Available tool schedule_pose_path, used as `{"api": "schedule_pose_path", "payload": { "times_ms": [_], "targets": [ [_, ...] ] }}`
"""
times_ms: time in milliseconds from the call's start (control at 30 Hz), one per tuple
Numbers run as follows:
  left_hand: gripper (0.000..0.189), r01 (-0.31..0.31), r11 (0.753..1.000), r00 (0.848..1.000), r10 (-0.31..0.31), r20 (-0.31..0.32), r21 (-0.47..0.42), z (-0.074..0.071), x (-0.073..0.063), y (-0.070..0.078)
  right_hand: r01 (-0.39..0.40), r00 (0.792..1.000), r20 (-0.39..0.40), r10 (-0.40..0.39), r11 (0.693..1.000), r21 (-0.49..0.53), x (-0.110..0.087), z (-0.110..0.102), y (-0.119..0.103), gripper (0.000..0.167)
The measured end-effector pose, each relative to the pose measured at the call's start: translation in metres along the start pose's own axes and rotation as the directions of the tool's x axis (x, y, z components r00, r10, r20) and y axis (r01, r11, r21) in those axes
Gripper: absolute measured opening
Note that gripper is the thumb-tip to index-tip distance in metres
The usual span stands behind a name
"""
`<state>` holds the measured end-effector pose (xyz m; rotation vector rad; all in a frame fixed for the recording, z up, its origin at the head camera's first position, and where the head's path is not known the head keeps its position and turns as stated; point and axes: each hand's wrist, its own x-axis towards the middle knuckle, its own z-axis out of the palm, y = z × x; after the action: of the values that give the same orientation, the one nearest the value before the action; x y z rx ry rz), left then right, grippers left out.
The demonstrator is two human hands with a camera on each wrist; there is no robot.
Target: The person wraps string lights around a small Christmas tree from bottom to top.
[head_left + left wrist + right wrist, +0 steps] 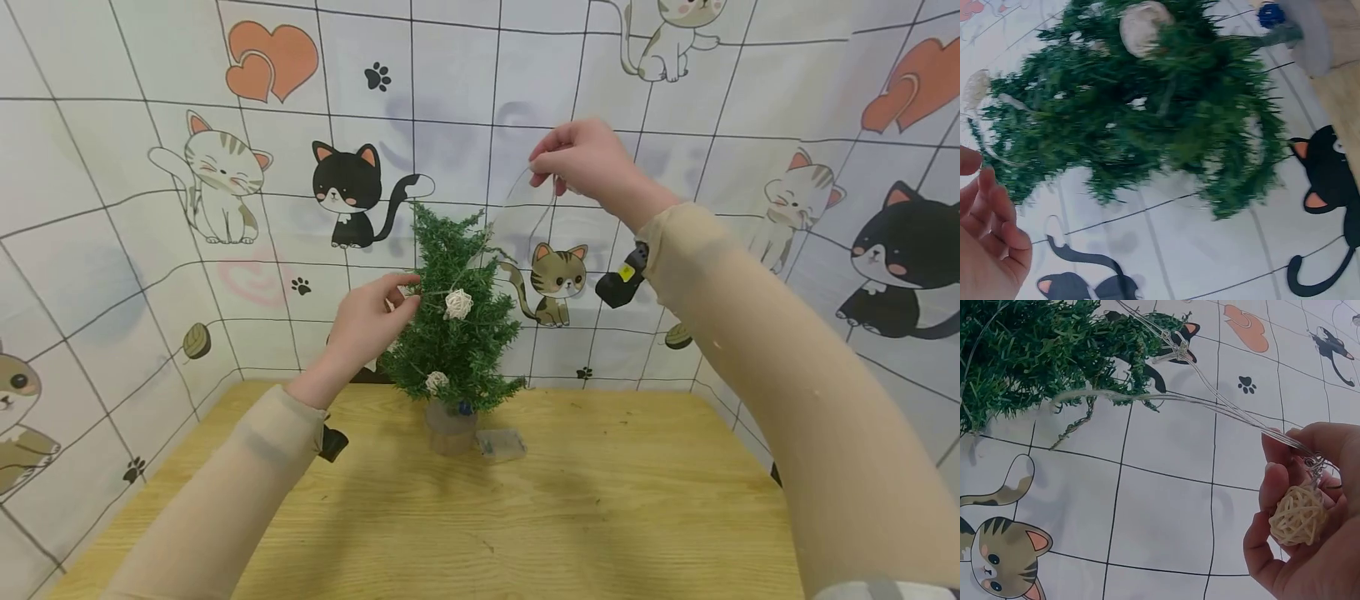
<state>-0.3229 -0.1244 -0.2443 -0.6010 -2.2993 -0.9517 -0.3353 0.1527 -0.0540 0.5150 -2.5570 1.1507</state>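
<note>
A small artificial Christmas tree (pixel 468 350) stands on the table with a string of rattan ball lights partly around it. High at the upper right, my right hand (pixel 588 158) pinches the light string's clear wire (pixel 1235 412). One cream rattan ball (pixel 1299 515) hangs inside that hand's curled fingers. Wire runs slack from there to the tree. My left hand (pixel 375 312) is at the tree's left side, thumb and fingertips pinching wire by the branches. A white rattan ball (pixel 459 304) sits on the tree's front; another rattan ball (pixel 437 382) hangs lower.
The tree's round base (pixel 452 429) rests on a wooden table (pixel 487 517). Beside it lies a clear, flat box (pixel 502 444). A small blue ball (pixel 465 407) is near the trunk's foot. A cat-print cloth (pixel 465 75) hangs close behind and at the sides.
</note>
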Motion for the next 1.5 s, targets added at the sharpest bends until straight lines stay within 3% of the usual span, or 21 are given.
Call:
{"api": "schedule_pose_path", "payload": {
  "times_ms": [100, 167, 233, 300, 333, 467, 567, 700, 867, 1100, 1200, 1267, 1367, 1500],
  "targets": [
    [0.032, -0.098, 0.994, 0.994, 0.097, -0.041, -0.040, -0.002, 0.007, 0.008, 0.004, 1.000, 0.011, -0.004, 1.000, -0.010, 0.000, 0.002, -0.005, 0.017],
    [0.031, -0.218, 0.975, 0.975, 0.216, -0.055, -0.036, -0.002, 0.014, 0.014, 0.016, 1.000, 0.020, -0.016, 1.000, -0.014, 0.001, 0.003, -0.008, 0.017],
    [0.031, -0.326, 0.945, 0.944, 0.326, -0.043, 0.004, -0.001, 0.021, 0.022, 0.030, 0.999, 0.027, -0.030, 0.999, -0.019, 0.002, 0.005, -0.011, 0.017],
    [0.032, -0.381, 0.921, 0.924, 0.382, -0.004, 0.081, 0.000, 0.026, 0.032, 0.048, 0.998, 0.034, -0.047, 0.999, -0.021, 0.002, 0.006, -0.013, 0.017],
    [0.033, -0.381, 0.916, 0.924, 0.381, 0.024, 0.125, 0.001, 0.027, 0.036, 0.055, 0.998, 0.036, -0.054, 0.998, -0.018, 0.002, 0.007, -0.015, 0.016],
    [0.041, -0.287, 0.918, 0.956, 0.258, 0.139, 0.275, 0.003, 0.026, 0.048, 0.071, 0.997, 0.040, -0.071, 0.997, -0.007, 0.001, 0.008, -0.018, 0.016],
    [0.044, -0.228, 0.911, 0.971, 0.190, 0.142, 0.342, 0.001, 0.022, 0.047, 0.087, 0.996, 0.038, -0.087, 0.996, -0.007, 0.000, 0.007, -0.019, 0.015],
    [0.040, -0.164, 0.910, 0.985, 0.171, 0.014, 0.382, -0.010, 0.019, 0.037, 0.116, 0.993, 0.042, -0.115, 0.993, -0.024, 0.003, 0.005, -0.018, 0.014],
    [0.038, -0.082, 0.938, 0.975, 0.145, -0.166, 0.337, -0.020, 0.022, 0.019, 0.124, 0.990, 0.067, -0.123, 0.992, -0.014, 0.008, 0.006, -0.008, 0.016],
    [0.038, 0.018, 0.966, 0.968, 0.048, -0.246, 0.259, -0.015, 0.026, -0.001, 0.171, 0.983, 0.087, -0.162, 0.979, -0.108, 0.020, 0.022, 0.009, 0.020],
    [0.037, 0.015, 0.972, 0.955, 0.056, -0.292, 0.236, -0.012, 0.029, -0.006, 0.174, 0.983, 0.045, -0.176, 0.984, 0.045, 0.025, 0.028, 0.011, 0.014],
    [0.035, 0.008, 0.974, 0.942, 0.070, -0.329, 0.228, -0.010, 0.030, -0.008, 0.162, 0.985, 0.026, -0.171, 0.966, 0.201, 0.029, 0.031, 0.010, 0.010],
    [0.032, 0.007, 0.974, 0.926, 0.079, -0.368, 0.228, -0.009, 0.033, -0.010, 0.110, 0.991, 0.026, -0.133, 0.900, 0.421, 0.035, 0.035, 0.009, 0.011],
    [0.032, 0.030, 0.974, 0.919, 0.061, -0.390, 0.224, -0.007, 0.035, -0.013, -0.006, 0.993, 0.093, -0.068, 0.774, 0.634, 0.042, 0.039, 0.005, 0.014]
  ]
}}
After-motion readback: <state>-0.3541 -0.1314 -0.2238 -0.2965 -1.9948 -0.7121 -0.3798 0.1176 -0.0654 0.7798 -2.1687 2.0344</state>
